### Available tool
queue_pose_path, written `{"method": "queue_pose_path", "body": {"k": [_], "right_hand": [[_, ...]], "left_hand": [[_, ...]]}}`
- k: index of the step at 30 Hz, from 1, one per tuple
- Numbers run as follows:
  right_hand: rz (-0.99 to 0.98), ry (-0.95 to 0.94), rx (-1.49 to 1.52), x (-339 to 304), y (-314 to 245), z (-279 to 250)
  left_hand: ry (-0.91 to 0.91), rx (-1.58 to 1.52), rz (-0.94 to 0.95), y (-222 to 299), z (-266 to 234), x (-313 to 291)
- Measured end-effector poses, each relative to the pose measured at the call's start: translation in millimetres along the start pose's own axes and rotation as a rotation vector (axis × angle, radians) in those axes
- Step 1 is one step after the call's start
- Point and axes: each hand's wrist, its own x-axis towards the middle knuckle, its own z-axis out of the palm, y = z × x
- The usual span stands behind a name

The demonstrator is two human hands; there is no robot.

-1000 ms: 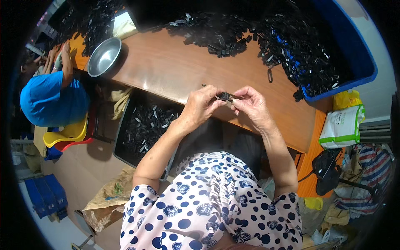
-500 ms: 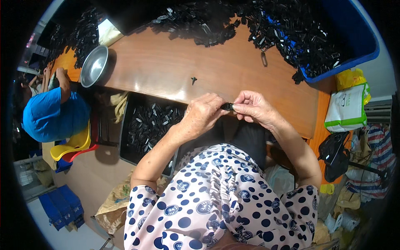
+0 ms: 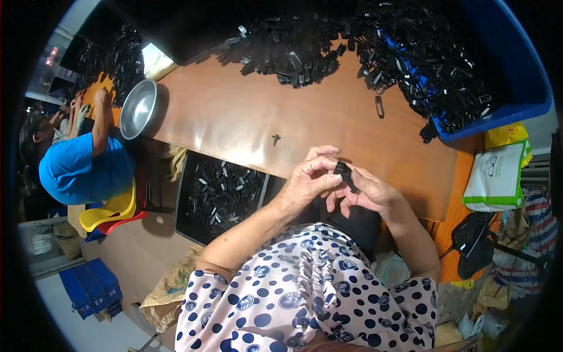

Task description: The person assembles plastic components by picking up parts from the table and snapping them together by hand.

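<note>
Both hands pinched one small black clip (image 3: pixel 345 174) between them: the left hand (image 3: pixel 308 179) gripped its upper end, the right hand (image 3: pixel 368 192) its lower. Beyond them lay the wooden table (image 3: pixel 246 114); a tray of black parts (image 3: pixel 220 193) sat just left of the left hand.

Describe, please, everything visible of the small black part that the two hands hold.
The small black part is short, dark and looks like plastic; finer detail is too small to tell. The left hand and the right hand pinch it together, fingers covering much of it, just above the near edge of the wooden table.
</note>
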Motion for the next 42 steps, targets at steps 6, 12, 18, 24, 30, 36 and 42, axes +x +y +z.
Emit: {"method": "queue_pose_path", "body": {"k": [6,12,18,24,30,36,42], "right_hand": [[-0.064,0.082,0.145,1.9,-0.6,-15.1],[0.069,0.453,-0.261,19.2,-24.2,-19.6],[-0.108,1.042,-1.453,4.8,-74.6,-86.0],[0.054,1.025,-1.771,16.8,-94.6,-130.1],[-0.120,0.863,-1.644,15.7,-86.2,-127.7],[-0.365,0.727,-0.334,4.0,-50.0,-83.7],[-0.473,0.586,0.086,-10.0,-24.3,-35.9]], "left_hand": [[0.005,-0.099,-0.017,-4.1,10.5,25.5],[0.020,-0.175,-0.203,1.3,-3.9,56.2],[0.511,0.019,-0.011,31.5,-105.3,118.4],[0.639,0.635,-0.112,42.2,-155.4,174.2],[0.515,0.297,-0.040,30.3,-168.7,183.4],[0.422,0.387,-0.074,41.6,-158.1,173.5],[0.426,0.367,0.133,33.5,-116.4,124.4]]}}
